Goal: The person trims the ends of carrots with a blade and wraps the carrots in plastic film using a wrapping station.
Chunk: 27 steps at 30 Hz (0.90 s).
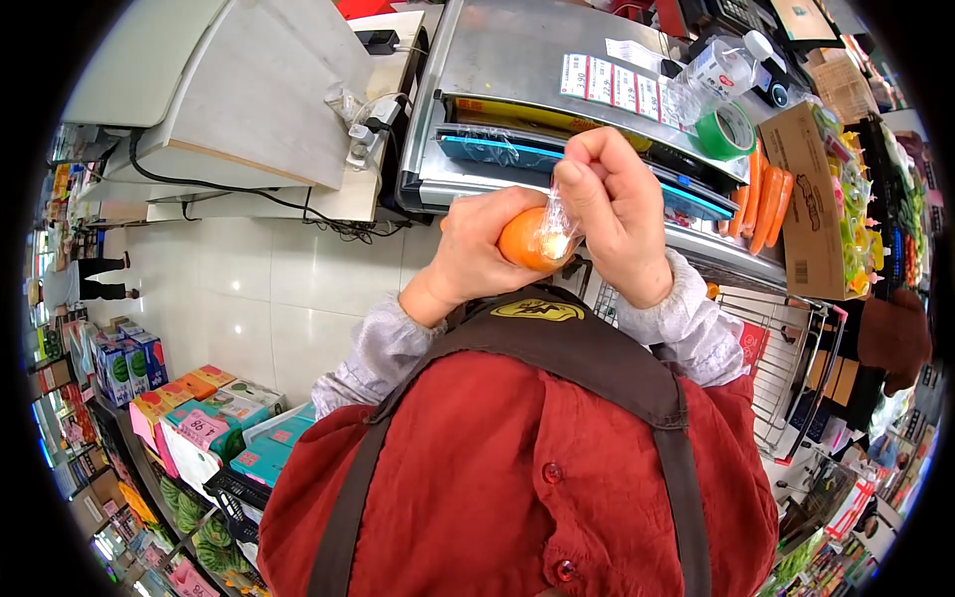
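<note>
The left hand is curled firmly round a smooth orange, round-ended vegetable in clear film, held in front of the chest at the near edge of the grey metal bench. The right hand is nearly closed, its thumb and forefinger pinching a gathered twist of that film just above the rounded end. The vegetable lies on the left side of the right hand — the left is nearer, touching it. Its long axis is foreshortened, with the wrapped end showing beyond the left fingers; the exact tilt is unclear.

On the bench, red-and-white price labels include what looks like "3.90", near a roll of green tape and bare orange carrots. A pink price card seems to read "4.98" — the yellow apron emblem is illegible.
</note>
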Each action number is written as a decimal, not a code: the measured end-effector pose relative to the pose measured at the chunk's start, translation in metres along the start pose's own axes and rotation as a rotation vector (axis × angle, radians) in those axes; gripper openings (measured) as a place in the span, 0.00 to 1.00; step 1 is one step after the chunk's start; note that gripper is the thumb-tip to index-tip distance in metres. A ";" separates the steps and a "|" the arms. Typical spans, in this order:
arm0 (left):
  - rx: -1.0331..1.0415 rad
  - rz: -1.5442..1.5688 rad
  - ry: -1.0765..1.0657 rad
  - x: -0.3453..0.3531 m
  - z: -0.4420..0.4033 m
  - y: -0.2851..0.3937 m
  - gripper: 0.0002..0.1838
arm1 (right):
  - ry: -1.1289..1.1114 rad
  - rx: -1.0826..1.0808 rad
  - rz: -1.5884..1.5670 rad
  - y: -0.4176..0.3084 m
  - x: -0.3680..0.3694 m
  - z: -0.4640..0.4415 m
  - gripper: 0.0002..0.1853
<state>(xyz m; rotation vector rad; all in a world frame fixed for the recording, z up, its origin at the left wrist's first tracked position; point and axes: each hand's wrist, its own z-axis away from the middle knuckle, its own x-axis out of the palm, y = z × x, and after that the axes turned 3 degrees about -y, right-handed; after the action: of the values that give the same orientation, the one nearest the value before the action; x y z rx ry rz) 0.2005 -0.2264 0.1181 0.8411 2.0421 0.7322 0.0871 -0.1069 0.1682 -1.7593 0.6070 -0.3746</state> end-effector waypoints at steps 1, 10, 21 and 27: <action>0.002 0.002 -0.004 -0.001 -0.001 -0.002 0.24 | -0.057 0.090 -0.062 0.000 -0.002 -0.001 0.08; -0.073 0.316 0.039 0.009 -0.013 -0.003 0.49 | -0.250 0.515 -0.422 0.017 -0.018 -0.008 0.13; -0.464 1.063 0.180 0.021 -0.016 -0.022 0.28 | -0.062 0.416 0.071 0.050 0.003 -0.016 0.06; -0.604 1.075 0.207 0.018 -0.026 -0.035 0.18 | 0.119 -0.337 0.546 0.056 -0.012 -0.031 0.13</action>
<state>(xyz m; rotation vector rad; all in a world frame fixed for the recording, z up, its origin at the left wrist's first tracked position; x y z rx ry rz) 0.1598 -0.2395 0.0978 1.5006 1.2451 1.9476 0.0487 -0.1353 0.1236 -1.8033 1.2554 0.0076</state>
